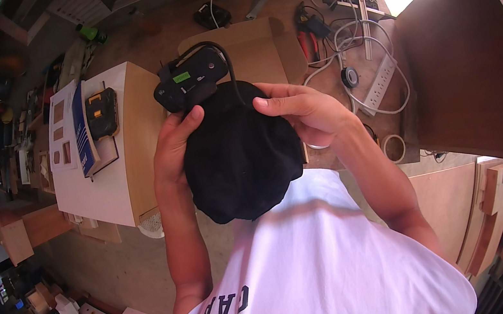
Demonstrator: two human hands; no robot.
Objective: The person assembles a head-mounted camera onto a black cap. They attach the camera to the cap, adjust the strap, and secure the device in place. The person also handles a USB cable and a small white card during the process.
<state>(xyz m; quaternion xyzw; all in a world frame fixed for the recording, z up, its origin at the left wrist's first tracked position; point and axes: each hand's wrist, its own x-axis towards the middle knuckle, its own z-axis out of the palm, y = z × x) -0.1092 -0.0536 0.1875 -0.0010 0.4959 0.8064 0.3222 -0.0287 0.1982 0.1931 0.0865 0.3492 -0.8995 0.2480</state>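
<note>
Holding a black cap (pixel 242 158) between both hands, the person has it in front of a white shirt (pixel 326 263), near the tabletop (pixel 275 7). The left hand (pixel 170 146) grasps the cap's left side with the thumb on top; the right hand (pixel 312 109) grasps its right side likewise, most of the fingers hidden beneath or behind. A black unit (pixel 194 78) with a green label sits just beyond the left thumb, at the cap's far edge, and a black cable (pixel 229 63) arcs from it down between the thumbs.

As far as can be judged, the cap is fully in hand and the unit seems joined to it; neither side is let go, the cap is not set down, and how much handling is left cannot be told.

Straight beyond the fingers lies cardboard (pixel 256 55). Right of the right fingers are white cables (pixel 409 86), a power strip (pixel 380 84) and, nearer, a tape roll (pixel 386 151). Left of the left fingers, a cabinet (pixel 101 192) bears a blue book (pixel 87 146) and a yellow-and-black case (pixel 103 113). Nothing seems to block the grasp, though cardboard and loose cables crowd the space past it.
</note>
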